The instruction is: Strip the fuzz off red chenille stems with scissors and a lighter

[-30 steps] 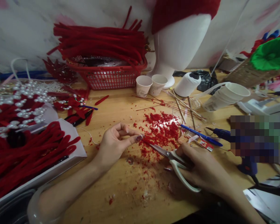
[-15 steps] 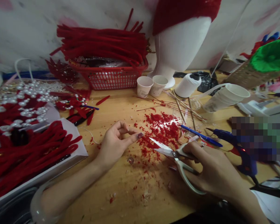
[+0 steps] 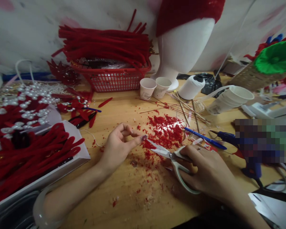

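Note:
My left hand (image 3: 120,141) pinches a small red fuzzy piece (image 3: 148,144) between thumb and fingertips, and the fingers partly hide it. In my right hand (image 3: 209,168) is a pair of scissors (image 3: 181,168) with pale green handles, thumb and fingers in the loops. The blades are a little apart and point left, with their tips right by the left fingertips at the red piece. Under and behind the blades, red fuzz clippings (image 3: 165,128) lie scattered on the wooden table (image 3: 105,197).
A white box of red fuzzy stems (image 3: 76,152) stands left. Behind are a red basket (image 3: 116,79), paper cups (image 3: 147,88), a thread cone (image 3: 192,87) and a white mannequin head (image 3: 181,47). On the right lie a blue pen (image 3: 206,138) and a blue glue gun (image 3: 228,136).
My right hand has moved the scissors left, bringing the blades up to the left fingertips and narrowing their gap. The left hand has stayed nearly still.

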The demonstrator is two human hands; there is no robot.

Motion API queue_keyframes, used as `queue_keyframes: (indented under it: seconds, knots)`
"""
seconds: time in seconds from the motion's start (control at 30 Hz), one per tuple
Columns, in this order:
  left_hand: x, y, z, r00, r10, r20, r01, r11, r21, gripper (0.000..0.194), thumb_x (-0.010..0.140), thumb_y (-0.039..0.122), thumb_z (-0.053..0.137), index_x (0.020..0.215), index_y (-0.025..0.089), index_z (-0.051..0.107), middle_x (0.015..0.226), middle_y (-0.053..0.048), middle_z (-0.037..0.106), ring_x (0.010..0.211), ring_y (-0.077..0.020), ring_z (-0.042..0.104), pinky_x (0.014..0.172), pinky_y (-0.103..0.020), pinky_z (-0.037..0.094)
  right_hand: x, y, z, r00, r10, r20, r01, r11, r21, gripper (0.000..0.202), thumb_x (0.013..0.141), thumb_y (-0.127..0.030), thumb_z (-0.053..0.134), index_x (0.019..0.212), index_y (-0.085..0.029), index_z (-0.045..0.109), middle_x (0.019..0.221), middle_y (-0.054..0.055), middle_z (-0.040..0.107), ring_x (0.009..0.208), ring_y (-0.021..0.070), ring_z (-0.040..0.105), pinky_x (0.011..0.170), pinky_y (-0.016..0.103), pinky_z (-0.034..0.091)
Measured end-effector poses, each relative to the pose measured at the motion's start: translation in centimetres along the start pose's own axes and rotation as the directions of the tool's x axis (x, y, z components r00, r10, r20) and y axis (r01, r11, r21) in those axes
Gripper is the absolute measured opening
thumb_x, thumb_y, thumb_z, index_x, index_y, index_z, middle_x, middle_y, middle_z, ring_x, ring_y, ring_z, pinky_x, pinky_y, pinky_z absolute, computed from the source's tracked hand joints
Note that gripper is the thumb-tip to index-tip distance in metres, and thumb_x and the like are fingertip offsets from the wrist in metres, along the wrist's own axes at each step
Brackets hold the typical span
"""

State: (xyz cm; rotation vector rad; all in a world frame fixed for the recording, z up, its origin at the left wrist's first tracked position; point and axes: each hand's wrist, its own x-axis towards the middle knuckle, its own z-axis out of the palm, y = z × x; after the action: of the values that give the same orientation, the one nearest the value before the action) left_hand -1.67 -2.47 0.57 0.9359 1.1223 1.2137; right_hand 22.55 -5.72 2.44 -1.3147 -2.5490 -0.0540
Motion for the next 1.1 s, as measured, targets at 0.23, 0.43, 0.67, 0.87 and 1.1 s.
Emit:
queue_keyframes:
  seconds: [0.23,0.43,0.67,0.87,1.1]
  knots:
    - [0.2,-0.4,0.0,0.998,0.027,-0.061,-0.030,0.999,-0.034,0.033,0.065,0.017,0.076,0.073,0.020,0.044,0.071,0.006,0.067,0.070,-0.0077,0.062,0.071,-0.020,0.047,0.3,-0.3,-0.5,1.000,-0.002,0.011,0.002,1.000,-0.002,0.019,0.081,-0.036,0.057,0.074,-0.021,0.049,0.059,0.001,0.056,0.048,0.0131,0.051,0.046,0.024,0.033]
    - [0.6,-0.5,-0.1,0.980,0.049,-0.195,-0.087,0.979,-0.187,0.033,0.065,0.016,0.076,0.073,0.020,0.045,0.068,0.007,0.067,0.071,-0.0071,0.063,0.076,-0.021,0.048,-0.3,0.1,-2.0,0.992,0.069,-0.109,-0.076,0.995,-0.059,0.019,0.081,-0.039,0.057,0.080,-0.022,0.049,0.061,0.000,0.057,0.049,0.0143,0.052,0.048,0.026,0.034]
    - [-0.1,-0.3,0.2,0.990,0.038,-0.139,-0.058,0.988,-0.147,0.037,0.065,0.015,0.077,0.069,0.021,0.041,0.067,0.006,0.068,0.068,-0.0071,0.062,0.072,-0.020,0.047,0.7,-0.8,0.3,0.997,0.045,-0.063,-0.047,0.998,-0.037,0.019,0.081,-0.036,0.057,0.074,-0.021,0.048,0.059,0.000,0.057,0.047,0.0127,0.050,0.046,0.024,0.031]
    - [-0.2,-0.2,0.1,0.996,-0.008,-0.088,-0.008,0.984,-0.176,0.039,0.065,0.018,0.078,0.066,0.020,0.039,0.070,0.005,0.069,0.069,-0.0080,0.062,0.073,-0.021,0.047,0.7,-0.6,0.5,0.998,0.032,-0.060,-0.034,0.999,-0.034,0.019,0.080,-0.036,0.056,0.073,-0.021,0.047,0.056,-0.001,0.055,0.047,0.0126,0.049,0.046,0.024,0.030]
    - [0.0,0.1,0.2,0.997,-0.026,-0.076,0.009,0.976,-0.216,0.041,0.064,0.017,0.078,0.063,0.020,0.037,0.065,0.005,0.066,0.067,-0.0084,0.061,0.074,-0.022,0.047,0.6,-0.5,1.1,0.997,0.024,-0.076,-0.026,1.000,-0.016,0.017,0.079,-0.033,0.059,0.074,-0.021,0.047,0.059,0.000,0.056,0.048,0.0120,0.048,0.048,0.024,0.031]
